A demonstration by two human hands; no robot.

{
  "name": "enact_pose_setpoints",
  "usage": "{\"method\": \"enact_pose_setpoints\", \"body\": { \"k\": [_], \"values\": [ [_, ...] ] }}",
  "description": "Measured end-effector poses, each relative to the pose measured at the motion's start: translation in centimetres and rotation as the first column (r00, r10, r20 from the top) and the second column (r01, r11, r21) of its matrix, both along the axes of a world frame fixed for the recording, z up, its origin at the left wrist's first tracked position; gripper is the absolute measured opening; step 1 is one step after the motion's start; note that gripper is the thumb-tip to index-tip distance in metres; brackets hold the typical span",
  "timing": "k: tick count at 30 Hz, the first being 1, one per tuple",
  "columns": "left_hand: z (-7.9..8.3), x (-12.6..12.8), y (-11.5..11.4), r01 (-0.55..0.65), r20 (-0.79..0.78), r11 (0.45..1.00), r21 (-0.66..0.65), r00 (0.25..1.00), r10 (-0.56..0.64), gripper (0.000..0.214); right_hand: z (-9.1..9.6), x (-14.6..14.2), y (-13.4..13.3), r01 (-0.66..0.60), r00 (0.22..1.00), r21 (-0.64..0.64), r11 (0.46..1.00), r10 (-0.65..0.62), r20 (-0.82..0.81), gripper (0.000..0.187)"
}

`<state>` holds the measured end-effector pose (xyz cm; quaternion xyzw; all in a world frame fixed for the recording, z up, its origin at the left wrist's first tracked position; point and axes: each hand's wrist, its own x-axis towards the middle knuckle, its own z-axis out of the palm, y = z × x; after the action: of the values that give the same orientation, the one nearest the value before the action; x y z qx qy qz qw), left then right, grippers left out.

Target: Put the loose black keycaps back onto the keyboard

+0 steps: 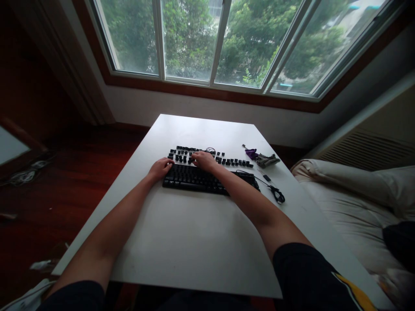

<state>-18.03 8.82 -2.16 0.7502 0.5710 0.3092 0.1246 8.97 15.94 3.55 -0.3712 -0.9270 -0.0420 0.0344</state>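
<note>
A black keyboard lies across the white table. Behind it, loose black keycaps are spread in uneven rows. At the keyboard's upper left corner is my left hand, its fingers bent and closed against that corner. My right hand reaches over the keyboard into the keycaps, with thumb and fingers pinched together and pointing left. Whatever is between those fingertips is too small to make out. My right forearm covers part of the keyboard's right side.
On the white table, a coiled black cable lies right of the keyboard, near a small dark piece. Farther back are a grey cloth and a purple item. A pale sofa stands to the right, below a window.
</note>
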Motion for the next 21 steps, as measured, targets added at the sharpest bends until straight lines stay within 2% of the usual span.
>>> {"method": "enact_pose_setpoints", "body": {
  "k": [3, 6, 9, 12, 14, 18, 21],
  "values": [
    [-0.1, 0.0, 0.1, 0.004, 0.002, 1.000, -0.001, 1.000, -0.004, 0.029, 0.1, 0.3, -0.7, -0.007, 0.998, -0.004, 1.000, 0.007, -0.065, 0.024],
    [-0.2, 0.1, 0.2, 0.001, 0.003, 1.000, -0.011, 1.000, -0.001, 0.029, 0.4, 0.5, -2.0, -0.067, 0.992, -0.052, 0.996, 0.061, -0.106, 0.024],
    [-0.3, 0.1, 0.2, -0.002, 0.002, 1.000, -0.013, 1.000, 0.003, 0.029, 0.8, 0.5, -3.5, -0.137, 0.984, -0.176, 0.975, 0.114, -0.133, 0.023],
    [-0.4, 0.1, 0.1, -0.003, -0.001, 1.000, -0.003, 1.000, 0.003, 0.029, 1.1, 0.4, -4.3, -0.174, 0.980, -0.343, 0.923, 0.126, -0.157, 0.020],
    [-0.3, 0.1, 0.1, 0.000, -0.007, 1.000, -0.002, 1.000, 0.000, 0.029, 1.3, 0.4, -4.5, -0.169, 0.981, -0.410, 0.897, 0.113, -0.155, 0.018],
    [-0.3, 0.1, 0.0, -0.001, -0.014, 1.000, -0.001, 1.000, 0.001, 0.029, 1.6, 0.3, -4.4, -0.139, 0.989, -0.432, 0.891, 0.108, -0.097, 0.016],
    [-0.3, 0.0, 0.1, -0.003, -0.013, 1.000, 0.001, 1.000, 0.003, 0.029, 1.9, 0.1, -4.8, -0.130, 0.991, -0.398, 0.908, 0.119, -0.054, 0.015]
  ]
}}
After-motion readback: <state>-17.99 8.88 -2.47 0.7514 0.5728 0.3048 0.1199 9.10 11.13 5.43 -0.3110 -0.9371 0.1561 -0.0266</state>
